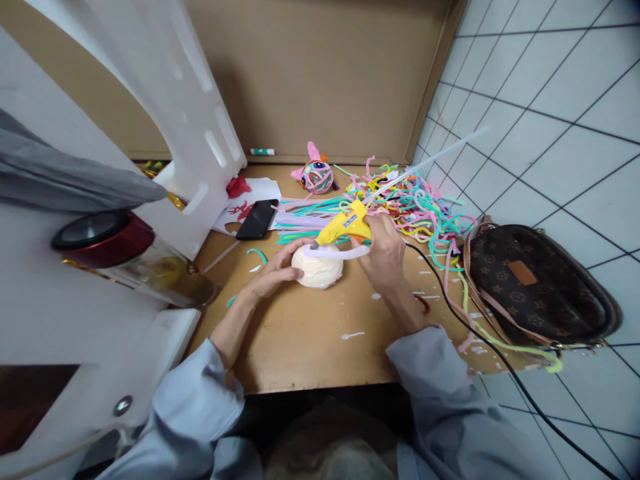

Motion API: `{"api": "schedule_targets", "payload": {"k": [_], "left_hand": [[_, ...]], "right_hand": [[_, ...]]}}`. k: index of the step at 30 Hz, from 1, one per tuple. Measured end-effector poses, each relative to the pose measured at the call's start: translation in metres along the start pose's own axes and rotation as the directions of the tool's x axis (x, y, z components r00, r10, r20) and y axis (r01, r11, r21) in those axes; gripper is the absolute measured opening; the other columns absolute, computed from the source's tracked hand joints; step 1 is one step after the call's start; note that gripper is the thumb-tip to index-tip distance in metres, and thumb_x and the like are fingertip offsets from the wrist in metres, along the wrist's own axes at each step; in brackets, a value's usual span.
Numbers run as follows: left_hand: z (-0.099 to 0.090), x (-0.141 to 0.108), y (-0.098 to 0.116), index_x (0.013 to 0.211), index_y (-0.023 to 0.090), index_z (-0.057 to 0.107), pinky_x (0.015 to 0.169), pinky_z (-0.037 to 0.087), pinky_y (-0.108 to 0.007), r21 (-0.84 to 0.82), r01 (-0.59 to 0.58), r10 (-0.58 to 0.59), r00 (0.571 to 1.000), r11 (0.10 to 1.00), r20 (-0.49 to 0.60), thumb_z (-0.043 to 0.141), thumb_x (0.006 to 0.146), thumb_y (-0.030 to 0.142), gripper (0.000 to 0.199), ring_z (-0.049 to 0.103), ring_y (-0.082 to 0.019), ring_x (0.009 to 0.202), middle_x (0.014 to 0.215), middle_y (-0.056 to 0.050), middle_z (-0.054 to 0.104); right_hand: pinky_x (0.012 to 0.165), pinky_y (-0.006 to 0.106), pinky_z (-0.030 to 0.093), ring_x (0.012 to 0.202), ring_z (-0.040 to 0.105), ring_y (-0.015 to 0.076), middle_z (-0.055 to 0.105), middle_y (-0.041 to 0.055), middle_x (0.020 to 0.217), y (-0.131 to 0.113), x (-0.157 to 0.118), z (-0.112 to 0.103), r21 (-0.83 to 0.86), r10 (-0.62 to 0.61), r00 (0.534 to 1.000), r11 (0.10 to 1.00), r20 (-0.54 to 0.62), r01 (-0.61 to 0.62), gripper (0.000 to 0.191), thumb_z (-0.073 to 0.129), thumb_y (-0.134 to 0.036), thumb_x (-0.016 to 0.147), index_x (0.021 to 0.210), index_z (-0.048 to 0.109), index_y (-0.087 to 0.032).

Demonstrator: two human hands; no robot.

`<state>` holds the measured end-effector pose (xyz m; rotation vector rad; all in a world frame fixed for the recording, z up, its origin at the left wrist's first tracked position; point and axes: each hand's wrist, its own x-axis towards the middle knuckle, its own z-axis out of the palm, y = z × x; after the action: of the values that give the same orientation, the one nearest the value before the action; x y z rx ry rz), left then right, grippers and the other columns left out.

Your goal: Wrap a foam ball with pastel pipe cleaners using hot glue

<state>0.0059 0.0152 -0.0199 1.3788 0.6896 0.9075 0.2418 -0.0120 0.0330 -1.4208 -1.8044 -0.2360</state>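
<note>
My left hand grips the left side of a cream-white ball above the wooden table. In my right hand is a yellow glue gun, its nozzle pointing down-left at the top of the ball. A long clear glue stick sticks out of its back end. One pale lilac fuzzy strip runs from the top of the ball to my right fingers. Behind the ball lie straight lilac and teal strips.
Tangled coloured strips cover the table's back right. A decorated ball, black phone and green-white marker are behind. A brown bag stands right, a glass bottle left. A black cord crosses the right side.
</note>
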Motion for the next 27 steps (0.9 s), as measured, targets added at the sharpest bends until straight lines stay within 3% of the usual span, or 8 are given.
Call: {"api": "schedule_targets", "payload": {"k": [9,27], "left_hand": [[0.0025,0.0003,0.0032,0.131,0.023,0.059,0.112,0.038,-0.045,-0.001,0.005,-0.005,1.000,1.000,-0.004,0.075,0.057,0.028,0.076,0.041,-0.039,0.138,0.146,-0.006,0.054],[0.0021,0.0003,0.0031,0.130,0.024,0.061,0.110,0.040,-0.046,0.006,0.002,-0.002,1.000,1.000,-0.011,0.075,0.057,0.029,0.074,0.045,-0.039,0.136,0.144,-0.007,0.055]], "right_hand": [[0.081,0.037,0.049,0.095,0.058,0.0265,0.061,0.0098,0.102,0.0002,0.0006,-0.0004,-0.015,0.027,1.000,1.000,-0.013,-0.028,0.024,0.056,-0.020,0.081,0.105,0.057,-0.020],[0.081,0.037,0.049,0.097,0.058,0.0266,0.061,0.0097,0.102,-0.0003,0.0005,-0.0019,-0.009,0.002,1.000,1.000,0.000,-0.002,0.023,0.058,-0.020,0.083,0.106,0.059,-0.020]]}}
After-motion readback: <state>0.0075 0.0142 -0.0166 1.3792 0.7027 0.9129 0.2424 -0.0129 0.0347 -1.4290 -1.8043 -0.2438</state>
